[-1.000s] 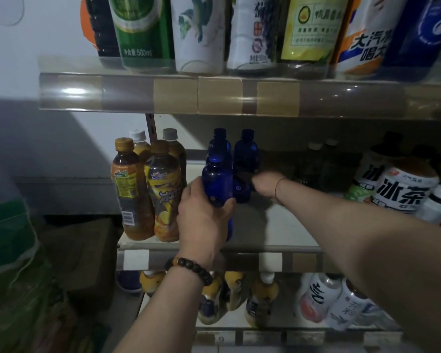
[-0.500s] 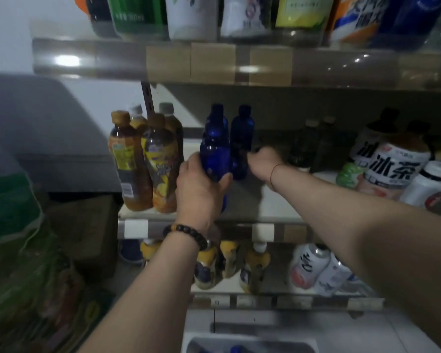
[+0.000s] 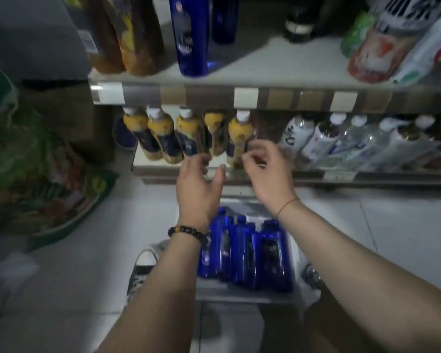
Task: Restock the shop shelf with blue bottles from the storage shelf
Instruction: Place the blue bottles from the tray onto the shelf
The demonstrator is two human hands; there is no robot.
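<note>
Deep blue bottles (image 3: 245, 253) fill a white tray (image 3: 242, 293) at lower centre; another blue bottle (image 3: 191, 34) stands on the pale shelf (image 3: 265, 67) at the top. Orange-amber bottles (image 3: 127, 34) sit upper left. Yellow-and-navy bottles (image 3: 189, 135) have white caps. A dark beaded bracelet (image 3: 187, 233) rings one wrist, over white floor tiles (image 3: 69, 289).

5 yellow-necked drink bottles (image 3: 189, 135) on the lower shelf (image 3: 341, 175), green printed sack (image 3: 31, 174) at left.

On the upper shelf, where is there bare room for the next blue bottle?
Bare white shelf surface lies between the front blue plastic bottle and the tipped red-and-white labelled bottles, in front of the dark bottle. Left of the blue bottle it is crowded by orange drink bottles.
</note>
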